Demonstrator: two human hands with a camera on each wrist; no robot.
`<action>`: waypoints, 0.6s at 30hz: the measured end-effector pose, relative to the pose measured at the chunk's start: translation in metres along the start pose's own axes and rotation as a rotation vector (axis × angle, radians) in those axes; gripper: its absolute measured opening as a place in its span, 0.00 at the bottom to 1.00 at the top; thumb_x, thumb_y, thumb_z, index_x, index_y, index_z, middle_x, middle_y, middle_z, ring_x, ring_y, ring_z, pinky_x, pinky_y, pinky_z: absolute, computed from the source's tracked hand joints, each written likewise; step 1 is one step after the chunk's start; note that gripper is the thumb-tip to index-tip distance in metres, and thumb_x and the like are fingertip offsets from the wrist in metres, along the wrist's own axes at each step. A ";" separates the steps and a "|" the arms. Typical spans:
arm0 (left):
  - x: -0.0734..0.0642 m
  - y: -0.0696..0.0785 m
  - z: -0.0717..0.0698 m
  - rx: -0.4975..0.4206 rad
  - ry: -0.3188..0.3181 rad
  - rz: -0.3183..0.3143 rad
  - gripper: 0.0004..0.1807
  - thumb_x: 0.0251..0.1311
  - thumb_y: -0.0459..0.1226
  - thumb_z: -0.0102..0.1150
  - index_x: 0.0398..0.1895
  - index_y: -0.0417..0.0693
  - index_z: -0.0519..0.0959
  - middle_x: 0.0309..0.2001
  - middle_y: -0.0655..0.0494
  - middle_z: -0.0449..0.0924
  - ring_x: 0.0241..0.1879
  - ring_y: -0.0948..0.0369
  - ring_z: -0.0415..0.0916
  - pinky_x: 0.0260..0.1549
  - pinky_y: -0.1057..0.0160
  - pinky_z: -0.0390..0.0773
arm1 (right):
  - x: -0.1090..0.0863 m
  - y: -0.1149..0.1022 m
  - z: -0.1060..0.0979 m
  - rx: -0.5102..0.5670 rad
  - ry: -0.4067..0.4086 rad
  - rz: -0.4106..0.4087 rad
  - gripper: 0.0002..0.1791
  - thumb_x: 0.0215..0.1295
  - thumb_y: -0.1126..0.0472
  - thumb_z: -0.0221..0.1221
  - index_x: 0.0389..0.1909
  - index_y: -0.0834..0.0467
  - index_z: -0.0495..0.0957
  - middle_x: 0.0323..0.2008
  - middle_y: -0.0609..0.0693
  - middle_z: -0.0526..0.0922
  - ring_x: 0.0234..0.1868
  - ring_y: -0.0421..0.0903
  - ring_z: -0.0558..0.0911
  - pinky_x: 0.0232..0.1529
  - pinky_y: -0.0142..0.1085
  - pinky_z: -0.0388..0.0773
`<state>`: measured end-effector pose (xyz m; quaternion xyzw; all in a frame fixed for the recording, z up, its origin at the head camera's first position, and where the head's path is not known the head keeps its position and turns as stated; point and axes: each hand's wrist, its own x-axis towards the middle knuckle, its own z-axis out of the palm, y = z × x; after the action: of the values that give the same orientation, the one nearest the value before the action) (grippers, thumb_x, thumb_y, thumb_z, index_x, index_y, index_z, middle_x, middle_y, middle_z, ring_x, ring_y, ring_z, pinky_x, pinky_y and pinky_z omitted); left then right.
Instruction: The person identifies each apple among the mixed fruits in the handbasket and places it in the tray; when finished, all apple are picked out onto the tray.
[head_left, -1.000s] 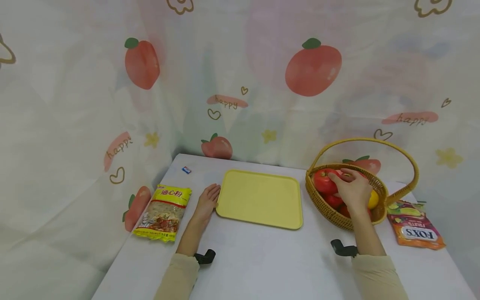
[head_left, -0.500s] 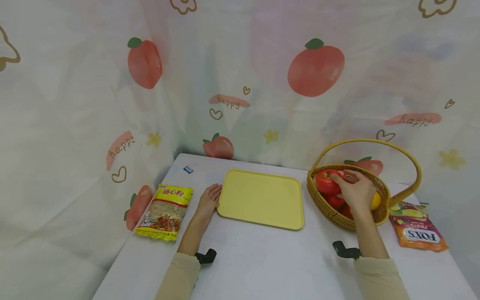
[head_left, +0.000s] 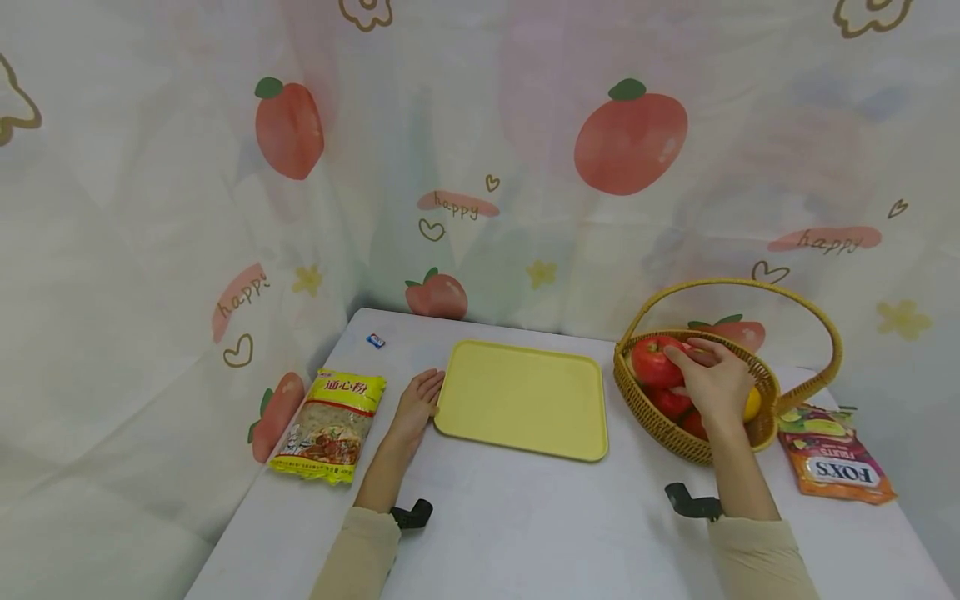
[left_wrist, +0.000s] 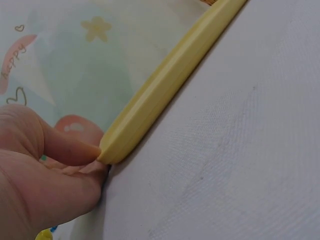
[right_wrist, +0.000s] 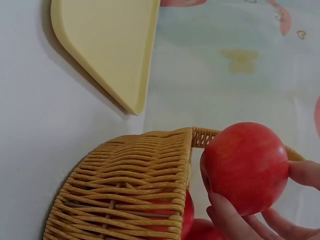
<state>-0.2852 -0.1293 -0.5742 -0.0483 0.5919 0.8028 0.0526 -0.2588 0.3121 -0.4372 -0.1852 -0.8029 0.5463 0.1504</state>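
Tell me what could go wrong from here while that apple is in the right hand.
The red apple could slip, as the right hand holds it with the fingers alone. Lifting it could bump the arched handle and tip the basket. And the left hand, touching the yellow tray at its left edge, might nudge it askew.

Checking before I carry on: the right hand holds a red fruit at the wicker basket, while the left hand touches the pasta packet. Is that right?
Not quite: the left hand touches the edge of the yellow tray, not the pasta packet, as the head and left wrist views show. The right hand does hold a red fruit at the wicker basket.
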 end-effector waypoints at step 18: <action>-0.002 0.002 0.001 -0.001 0.007 -0.013 0.45 0.54 0.07 0.37 0.79 0.35 0.56 0.78 0.38 0.61 0.79 0.46 0.56 0.78 0.51 0.56 | -0.008 -0.016 0.004 0.066 -0.014 -0.008 0.35 0.64 0.46 0.71 0.68 0.57 0.78 0.43 0.36 0.82 0.27 0.32 0.87 0.27 0.35 0.86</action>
<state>-0.2831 -0.1288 -0.5716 -0.0551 0.5915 0.8025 0.0557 -0.2555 0.3001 -0.4244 -0.1732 -0.7863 0.5730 0.1531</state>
